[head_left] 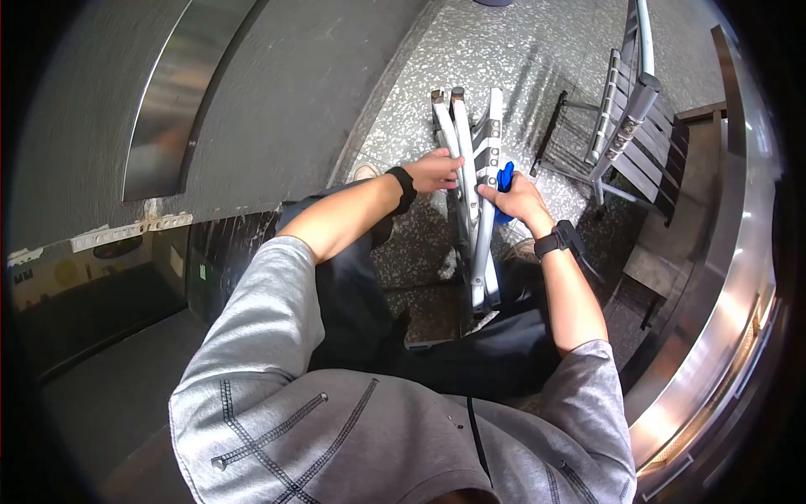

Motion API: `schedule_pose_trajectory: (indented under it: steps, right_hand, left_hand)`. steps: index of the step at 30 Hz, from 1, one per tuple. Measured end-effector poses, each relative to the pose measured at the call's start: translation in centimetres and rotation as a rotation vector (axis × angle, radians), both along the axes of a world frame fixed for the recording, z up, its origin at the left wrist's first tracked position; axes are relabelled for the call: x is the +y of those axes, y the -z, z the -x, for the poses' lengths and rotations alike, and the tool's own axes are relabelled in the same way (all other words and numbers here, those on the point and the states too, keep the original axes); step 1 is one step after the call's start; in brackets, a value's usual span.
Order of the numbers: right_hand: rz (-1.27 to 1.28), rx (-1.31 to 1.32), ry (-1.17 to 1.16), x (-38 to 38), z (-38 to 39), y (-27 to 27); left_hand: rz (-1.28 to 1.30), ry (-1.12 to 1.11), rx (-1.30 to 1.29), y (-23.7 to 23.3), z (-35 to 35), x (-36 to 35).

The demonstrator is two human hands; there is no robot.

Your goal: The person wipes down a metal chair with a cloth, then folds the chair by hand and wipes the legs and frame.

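Note:
A folded metal chair (pixel 470 139) with pale tubular legs stands upright between my knees, its lower end near the floor. My left hand (pixel 437 171) is closed on the left-hand tube, with fingertips against the metal. On the other side, my right hand (pixel 516 200) is closed round a bunched blue cloth (pixel 505 181), mostly hidden under the palm. The right thumb lies against the right-hand tube, which has a row of round marks or holes along it. Both wrists carry black bands.
To the right stands an unfolded metal chair (pixel 642 143) with a slatted seat. A shiny metal counter edge (pixel 705 336) curves along the far right. On the left rises a grey wall (pixel 294 92) with a metal panel (pixel 180 101). The floor (pixel 403 109) is speckled stone.

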State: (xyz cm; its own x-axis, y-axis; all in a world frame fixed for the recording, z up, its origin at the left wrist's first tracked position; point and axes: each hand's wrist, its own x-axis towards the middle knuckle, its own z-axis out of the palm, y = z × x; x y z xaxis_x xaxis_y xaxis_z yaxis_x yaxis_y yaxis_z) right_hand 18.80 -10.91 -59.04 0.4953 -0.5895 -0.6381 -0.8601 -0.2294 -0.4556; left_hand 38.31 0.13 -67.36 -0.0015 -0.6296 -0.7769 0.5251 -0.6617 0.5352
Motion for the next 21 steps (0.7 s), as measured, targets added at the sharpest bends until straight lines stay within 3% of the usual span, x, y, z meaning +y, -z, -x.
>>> schedule_pose_trajectory:
  steps: [2, 5, 10, 12, 14, 16, 18, 20, 21]
  right_hand:
    - [-0.089, -0.020, 0.057, 0.2, -0.4, -1.9]
    - [-0.117, -0.102, 0.100, 0.2, -0.1, 1.0]
    - [-0.033, 0.024, 0.092, -0.5, 0.0, -1.0]
    - [-0.153, -0.351, 0.320, -1.6, 0.8, -0.4]
    - [-0.241, -0.424, 0.453, -2.8, 1.8, -1.5]
    - [-0.274, -0.346, 0.377, -3.0, 1.8, 0.3]
    - [-0.273, -0.363, 0.231, -1.4, 1.8, 1.5]
    - [-0.322, -0.171, 0.247, -0.2, 0.9, 3.5]
    - [-0.488, -0.250, 0.299, 0.3, 0.6, 4.4]
  left_hand:
    - [0.046, 0.012, 0.010, -0.1, -0.4, 0.2]
    - [0.025, 0.004, -0.060, 0.2, 0.0, 0.2]
    - [-0.016, 0.017, -0.133, 0.2, 0.0, 0.0]
    - [-0.113, -0.019, -0.208, -0.9, -0.1, 0.1]
    - [-0.107, -0.068, -0.249, -2.1, -0.1, 0.3]
    - [0.005, -0.111, -0.257, -2.6, 0.0, 0.1]
    - [-0.098, -0.115, -0.350, -0.7, -0.3, -0.2]
    - [-0.218, -0.083, -0.407, -0.7, -0.5, -0.3]
    - [-0.211, -0.078, -0.395, -1.2, -0.6, -0.4]
